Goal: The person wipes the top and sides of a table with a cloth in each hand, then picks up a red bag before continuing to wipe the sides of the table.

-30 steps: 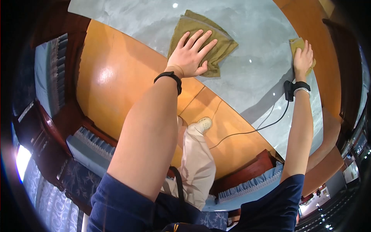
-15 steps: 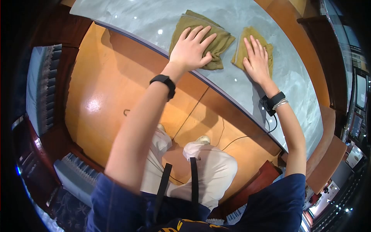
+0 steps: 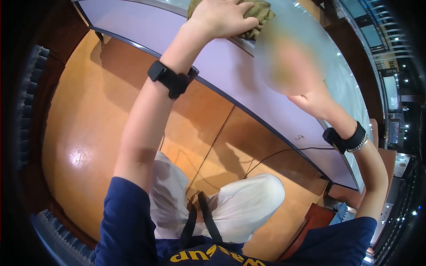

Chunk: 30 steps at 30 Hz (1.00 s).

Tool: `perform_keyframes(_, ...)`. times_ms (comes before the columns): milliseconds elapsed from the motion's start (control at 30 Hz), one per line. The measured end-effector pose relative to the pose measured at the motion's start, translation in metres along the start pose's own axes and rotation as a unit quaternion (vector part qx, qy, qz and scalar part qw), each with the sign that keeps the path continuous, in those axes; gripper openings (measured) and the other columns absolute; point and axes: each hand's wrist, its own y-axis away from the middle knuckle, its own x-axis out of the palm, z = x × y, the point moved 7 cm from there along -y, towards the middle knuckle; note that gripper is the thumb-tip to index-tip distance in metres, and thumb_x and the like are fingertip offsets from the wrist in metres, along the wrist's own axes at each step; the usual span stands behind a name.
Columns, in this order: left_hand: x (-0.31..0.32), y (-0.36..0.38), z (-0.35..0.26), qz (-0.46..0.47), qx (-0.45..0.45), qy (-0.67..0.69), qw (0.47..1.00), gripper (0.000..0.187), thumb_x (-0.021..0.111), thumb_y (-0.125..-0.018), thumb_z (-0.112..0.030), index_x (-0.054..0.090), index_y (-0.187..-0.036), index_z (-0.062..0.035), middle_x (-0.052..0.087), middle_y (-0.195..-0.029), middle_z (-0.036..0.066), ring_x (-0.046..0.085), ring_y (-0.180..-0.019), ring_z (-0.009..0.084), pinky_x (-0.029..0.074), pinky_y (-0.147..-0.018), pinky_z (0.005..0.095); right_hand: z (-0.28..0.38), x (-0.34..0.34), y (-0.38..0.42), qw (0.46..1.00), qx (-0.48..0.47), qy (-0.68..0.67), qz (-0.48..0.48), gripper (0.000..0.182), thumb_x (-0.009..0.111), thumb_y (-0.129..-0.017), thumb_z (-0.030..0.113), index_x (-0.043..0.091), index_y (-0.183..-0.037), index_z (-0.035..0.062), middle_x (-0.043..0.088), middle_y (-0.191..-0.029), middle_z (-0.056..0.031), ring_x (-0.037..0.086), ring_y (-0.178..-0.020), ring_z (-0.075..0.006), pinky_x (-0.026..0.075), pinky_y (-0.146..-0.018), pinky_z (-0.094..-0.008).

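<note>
My left hand (image 3: 219,18) lies on a rumpled olive cloth (image 3: 265,15) at the top of the head view. Its thumb and fingers are spread, with some fingertips cut off by the frame. Further right, my right hand (image 3: 313,99) reaches over the glossy grey tabletop (image 3: 348,84). A round blurred patch covers its fingers, so their pose is hidden. An olive-yellow smear within the patch suggests cloth there, but its shape cannot be made out. Black bands with small boxes circle both wrists.
The table's pale lavender side panel (image 3: 222,73) faces me, edged in dark trim. A black cable (image 3: 275,153) runs across it to the orange-brown floor (image 3: 93,115). Blue fringed seat cushions (image 3: 29,106) stand at left. My white-trousered legs (image 3: 248,199) are bent below the table.
My view has shifted lower and nearer the table, showing more of its side panel. Both hands and the left cloth appear higher or further out; the left cloth is more bunched. A blur covers the right fingers.
</note>
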Motion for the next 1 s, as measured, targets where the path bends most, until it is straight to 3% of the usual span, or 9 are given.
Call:
perform_keyframes(133, -0.01, 0.019, -0.007, -0.029, -0.019, -0.025, 0.999, 0.046, 0.043, -0.082, -0.039, 0.057, -0.111, -0.0058, 0.054, -0.119, 0.018, 0.047, -0.115, 0.0304, 0.033, -0.098, 0.0402, 0.01, 0.003, 0.044, 0.998, 0.031, 0.045, -0.01, 0.066, 0.055, -0.079, 0.021, 0.028, -0.138, 0.0092, 0.026, -0.143, -0.0138, 0.027, -0.13, -0.0338, 0.025, -0.105, -0.0427)
perform_keyframes(233, -0.02, 0.028, -0.016, -0.051, -0.033, 0.025, 0.998, 0.044, 0.043, -0.082, -0.037, 0.059, -0.109, -0.0062, 0.055, -0.115, 0.017, 0.048, -0.112, 0.0302, 0.033, -0.098, 0.0402, 0.002, 0.002, 0.084, 0.992, 0.064, 0.105, -0.036, 0.064, 0.057, -0.078, 0.007, 0.031, -0.137, 0.0087, 0.031, -0.141, -0.0122, 0.032, -0.128, -0.0302, 0.029, -0.103, -0.0403)
perform_keyframes(467, -0.025, 0.049, -0.043, -0.167, -0.038, 0.079, 0.982, 0.04, 0.045, -0.08, -0.032, 0.06, -0.105, -0.0062, 0.058, -0.109, 0.014, 0.049, -0.109, 0.0271, 0.031, -0.095, 0.0442, -0.012, 0.004, 0.14, 0.974, 0.125, 0.162, -0.1, 0.059, 0.054, -0.08, 0.007, 0.034, -0.135, 0.0077, 0.034, -0.14, -0.0121, 0.033, -0.129, -0.0292, 0.029, -0.102, -0.0393)
perform_keyframes(533, -0.027, 0.048, -0.061, -0.186, -0.017, 0.063, 0.98, 0.031, 0.049, -0.076, -0.025, 0.063, -0.097, -0.0059, 0.061, -0.102, 0.013, 0.053, -0.102, 0.0264, 0.035, -0.091, 0.0429, -0.011, 0.007, 0.143, 0.97, 0.122, 0.177, -0.114, 0.058, 0.054, -0.08, 0.007, 0.035, -0.135, 0.0076, 0.036, -0.139, -0.0117, 0.034, -0.127, -0.0284, 0.03, -0.102, -0.0387)
perform_keyframes(567, 0.0, 0.044, -0.062, -0.23, -0.012, -0.018, 0.973, 0.04, 0.044, -0.077, -0.038, 0.067, -0.094, -0.0097, 0.063, -0.1, 0.01, 0.057, -0.098, 0.0259, 0.033, -0.095, 0.0459, -0.011, 0.006, 0.142, 0.964, 0.123, 0.194, -0.134, 0.057, 0.054, -0.08, 0.007, 0.037, -0.134, 0.0075, 0.038, -0.138, -0.0112, 0.036, -0.126, -0.0277, 0.031, -0.101, -0.0381)
perform_keyframes(600, 0.003, 0.044, -0.074, -0.322, 0.043, -0.01, 0.946, 0.035, 0.046, -0.074, -0.038, 0.067, -0.079, -0.0105, 0.064, -0.087, 0.008, 0.06, -0.088, 0.0243, 0.034, -0.09, 0.0445, -0.01, 0.008, 0.141, 0.964, 0.124, 0.194, -0.136, 0.057, 0.054, -0.08, 0.007, 0.037, -0.134, 0.0075, 0.038, -0.138, -0.0112, 0.036, -0.126, -0.0277, 0.031, -0.101, -0.0381)
perform_keyframes(667, 0.011, 0.042, -0.1, -0.249, 0.035, 0.022, 0.968, 0.034, 0.048, -0.076, -0.036, 0.067, -0.094, -0.0131, 0.064, -0.101, 0.007, 0.058, -0.099, 0.0241, 0.035, -0.092, 0.0423, -0.007, 0.006, 0.141, 0.953, 0.118, 0.223, -0.17, 0.055, 0.055, -0.078, 0.007, 0.04, -0.132, 0.0076, 0.043, -0.134, -0.0099, 0.042, -0.122, -0.0267, 0.034, -0.099, -0.0364)
perform_keyframes(867, 0.035, 0.039, -0.198, -0.244, 0.107, 0.14, 0.954, 0.031, 0.052, -0.071, -0.034, 0.063, -0.081, -0.0066, 0.063, -0.087, 0.009, 0.059, -0.087, 0.025, 0.04, -0.082, 0.0405, -0.011, 0.012, 0.144, 0.926, 0.128, 0.277, -0.225, 0.05, 0.057, -0.076, 0.011, 0.048, -0.124, 0.0033, 0.051, -0.126, -0.0116, 0.05, -0.114, -0.0272, 0.04, -0.093, -0.037)
perform_keyframes(1000, 0.035, 0.041, -0.196, -0.262, 0.119, 0.167, 0.943, 0.029, 0.056, -0.069, -0.031, 0.061, -0.08, -0.0045, 0.063, -0.085, 0.009, 0.059, -0.084, 0.0226, 0.043, -0.077, 0.0335, -0.01, 0.014, 0.143, 0.915, 0.129, 0.294, -0.245, 0.048, 0.058, -0.076, 0.012, 0.049, -0.122, 0.0017, 0.053, -0.123, -0.0127, 0.052, -0.111, -0.0276, 0.042, -0.091, -0.0375)
